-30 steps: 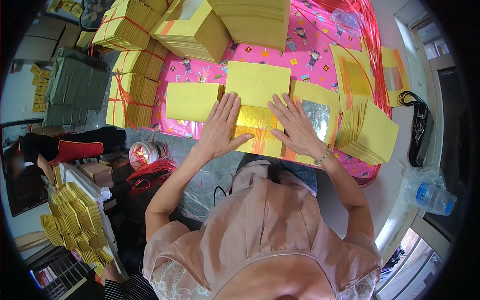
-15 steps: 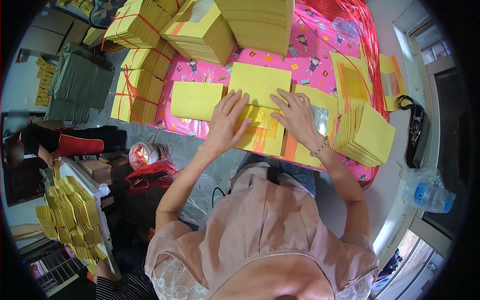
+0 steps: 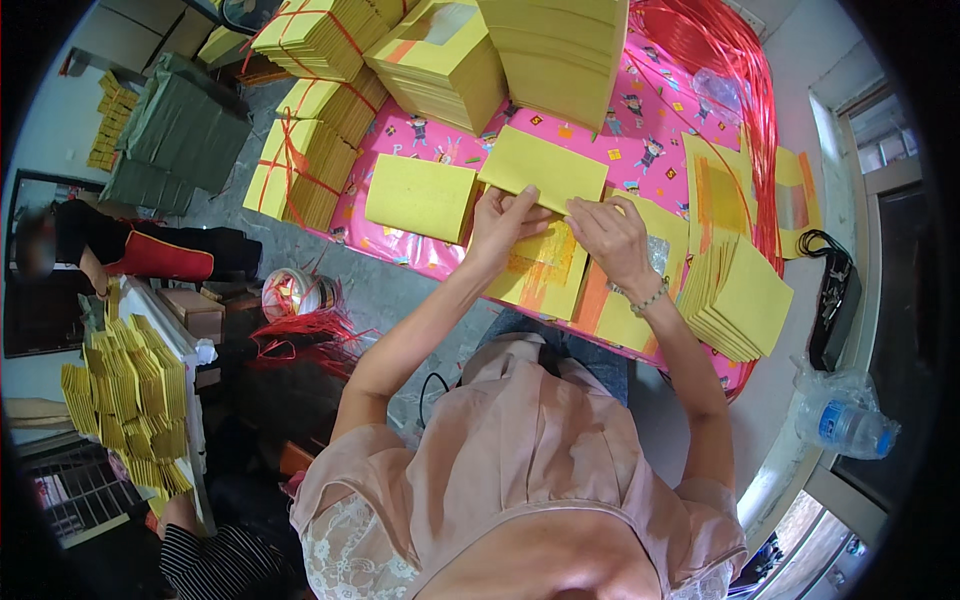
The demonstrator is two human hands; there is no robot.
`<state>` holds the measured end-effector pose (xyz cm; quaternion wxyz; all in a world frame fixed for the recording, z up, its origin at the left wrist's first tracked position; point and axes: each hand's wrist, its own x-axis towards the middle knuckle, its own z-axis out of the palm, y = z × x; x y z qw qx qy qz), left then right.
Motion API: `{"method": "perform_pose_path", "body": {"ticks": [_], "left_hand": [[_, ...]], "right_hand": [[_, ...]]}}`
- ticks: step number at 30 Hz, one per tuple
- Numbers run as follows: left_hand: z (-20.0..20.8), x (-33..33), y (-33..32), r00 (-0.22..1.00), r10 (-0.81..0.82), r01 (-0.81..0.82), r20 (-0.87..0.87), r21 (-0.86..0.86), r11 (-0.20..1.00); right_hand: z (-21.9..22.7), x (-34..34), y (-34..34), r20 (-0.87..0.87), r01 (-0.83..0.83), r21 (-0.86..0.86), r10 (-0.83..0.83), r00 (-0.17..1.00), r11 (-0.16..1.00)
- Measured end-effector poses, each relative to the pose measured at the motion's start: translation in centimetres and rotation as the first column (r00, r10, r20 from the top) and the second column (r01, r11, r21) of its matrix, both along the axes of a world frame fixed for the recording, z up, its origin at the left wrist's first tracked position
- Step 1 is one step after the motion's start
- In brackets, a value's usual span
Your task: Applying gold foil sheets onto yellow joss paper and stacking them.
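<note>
In front of me lies a folded yellow paper sheet (image 3: 545, 168), its near edge lifted slightly. My left hand (image 3: 505, 228) pinches that edge, thumb on top and fingers curled beneath. Closed at the right end of the same edge is my right hand (image 3: 610, 235), a beaded bracelet on its wrist. Under and nearer than my hands is a yellow sheet with an orange and gold patch (image 3: 535, 272). Another folded yellow stack (image 3: 420, 197) rests left of the one I hold. Partly behind my right hand is a sheet with a silver patch (image 3: 645, 212).
Red-tied yellow paper bundles (image 3: 300, 175) and taller stacks (image 3: 445, 75) fill the table's far side. A fanned yellow stack (image 3: 735, 300) and red strings (image 3: 762, 190) are at right. A bottle (image 3: 845, 425) lies on the ledge. Two people work at left beside another paper-laden table.
My flat, spread hands have closed onto the folded sheet's near edge. The left thumb now grips it from above. The whole view has shifted and turned slightly.
</note>
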<state>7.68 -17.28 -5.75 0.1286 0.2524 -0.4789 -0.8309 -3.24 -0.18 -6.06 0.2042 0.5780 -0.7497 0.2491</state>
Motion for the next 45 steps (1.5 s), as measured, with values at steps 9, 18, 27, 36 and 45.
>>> {"method": "perform_pose_path", "body": {"ticks": [9,18,27,36,45], "left_hand": [[2.5,5.1,-4.5,0.977,0.19,-0.201,-0.097,-0.108,0.974],[-0.3,11.5,-10.3,0.941,0.334,-0.337,-0.053,-0.069,0.939],[-4.3,12.0,-11.2,0.923,0.373,-0.354,0.09,-0.178,0.918],[-5.8,11.3,-11.5,0.903,0.414,-0.369,0.117,-0.281,0.886],[-5.3,11.5,-9.6,0.789,0.601,-0.31,0.132,-0.758,0.574]], "right_hand": [[4.5,0.3,-4.8,0.273,0.133,-0.168,-0.084,0.958,0.977],[2.4,1.8,-14.8,0.883,-0.079,-0.054,0.084,0.462,0.995],[-0.1,2.2,-16.6,0.458,-0.058,0.234,-0.057,0.887,0.97],[-0.9,2.4,-17.2,0.333,-0.017,0.36,-0.112,0.936,0.933],[-1.4,2.5,-17.4,0.314,-0.003,0.361,-0.118,0.942,0.933]]}}
